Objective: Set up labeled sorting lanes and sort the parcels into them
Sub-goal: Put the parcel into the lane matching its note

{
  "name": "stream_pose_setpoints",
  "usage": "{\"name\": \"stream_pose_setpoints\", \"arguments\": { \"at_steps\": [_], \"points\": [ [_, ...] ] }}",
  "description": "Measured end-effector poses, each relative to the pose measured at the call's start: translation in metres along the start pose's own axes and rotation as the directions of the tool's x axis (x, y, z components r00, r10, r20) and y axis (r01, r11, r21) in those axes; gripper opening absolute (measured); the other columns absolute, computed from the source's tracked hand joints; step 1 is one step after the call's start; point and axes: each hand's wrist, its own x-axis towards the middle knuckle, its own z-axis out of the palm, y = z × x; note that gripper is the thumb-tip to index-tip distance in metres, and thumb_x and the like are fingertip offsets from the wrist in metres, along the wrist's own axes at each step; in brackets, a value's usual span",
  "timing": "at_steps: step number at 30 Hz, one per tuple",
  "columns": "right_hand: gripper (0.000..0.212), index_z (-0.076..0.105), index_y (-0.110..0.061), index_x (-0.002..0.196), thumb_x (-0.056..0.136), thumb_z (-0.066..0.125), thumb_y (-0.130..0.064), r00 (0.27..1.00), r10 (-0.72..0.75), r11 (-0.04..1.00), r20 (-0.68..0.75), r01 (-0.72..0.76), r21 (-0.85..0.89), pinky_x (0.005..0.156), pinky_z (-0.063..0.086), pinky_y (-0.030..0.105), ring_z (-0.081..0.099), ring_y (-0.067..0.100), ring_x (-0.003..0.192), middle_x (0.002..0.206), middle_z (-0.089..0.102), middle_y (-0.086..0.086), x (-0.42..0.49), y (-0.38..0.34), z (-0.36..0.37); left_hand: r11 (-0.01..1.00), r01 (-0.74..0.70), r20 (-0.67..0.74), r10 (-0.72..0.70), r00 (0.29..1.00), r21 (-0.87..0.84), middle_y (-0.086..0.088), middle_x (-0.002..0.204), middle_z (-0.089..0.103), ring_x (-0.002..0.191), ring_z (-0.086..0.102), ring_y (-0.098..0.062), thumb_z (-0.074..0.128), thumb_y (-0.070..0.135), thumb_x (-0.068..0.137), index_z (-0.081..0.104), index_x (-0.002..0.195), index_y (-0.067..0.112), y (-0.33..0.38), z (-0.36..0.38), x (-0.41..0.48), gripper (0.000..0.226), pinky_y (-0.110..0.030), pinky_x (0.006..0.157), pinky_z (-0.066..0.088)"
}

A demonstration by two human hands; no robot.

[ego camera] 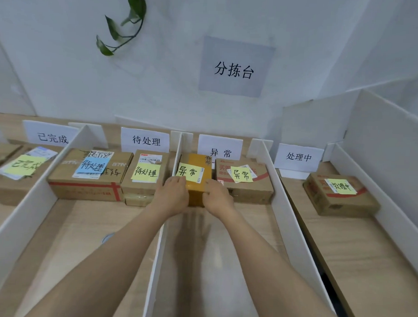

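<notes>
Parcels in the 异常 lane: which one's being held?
The mustard-yellow parcel next to the lane's left divider; left hand and right hand grip its near end. The red-printed brown carton beside it is untouched.

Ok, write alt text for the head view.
The left hand and right hand hold a yellow-brown parcel tagged 异常 at the far end of the 异常 lane. White dividers split the wooden table into labeled lanes holding cardboard parcels.

Not much to report body-wise: left hand (172, 194) and right hand (217, 198) are both bare, and the forearms (124, 250) are bare right down to the bottom edge. Fingers mostly hidden.
</notes>
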Motion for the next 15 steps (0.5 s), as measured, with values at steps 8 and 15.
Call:
{"name": "stream_pose_setpoints", "arguments": {
  "at_steps": [8,15],
  "points": [
    [0.043,0.043,-0.017,0.141,0.098,0.042,-0.018,0.996,0.019,0.961,-0.083,0.005,0.278,0.099,0.037,0.032,0.043,0.024,0.129,0.144,0.045,0.002,-0.07,-0.025,-0.053,0.981,0.03,-0.098,-0.049,0.994,-0.192,-0.012,0.122,0.053,0.115,0.049,-0.034,0.032,0.023,0.097,0.048,0.118,0.008,0.005,-0.063,-0.059,0.03,-0.05,0.102,0.031],
    [0.028,0.055,-0.02,0.122,0.097,0.043,-0.026,0.98,-0.052,0.928,-0.194,0.119,0.354,0.079,0.043,0.029,0.054,0.02,0.098,0.115,0.059,0.002,-0.138,-0.047,-0.082,0.952,-0.057,-0.219,-0.011,0.976,-0.3,-0.015,0.131,0.05,0.119,0.046,-0.033,0.036,0.02,0.098,0.048,0.125,0.006,0.01,-0.113,-0.126,0.033,-0.043,0.098,0.038]
  ]
}}
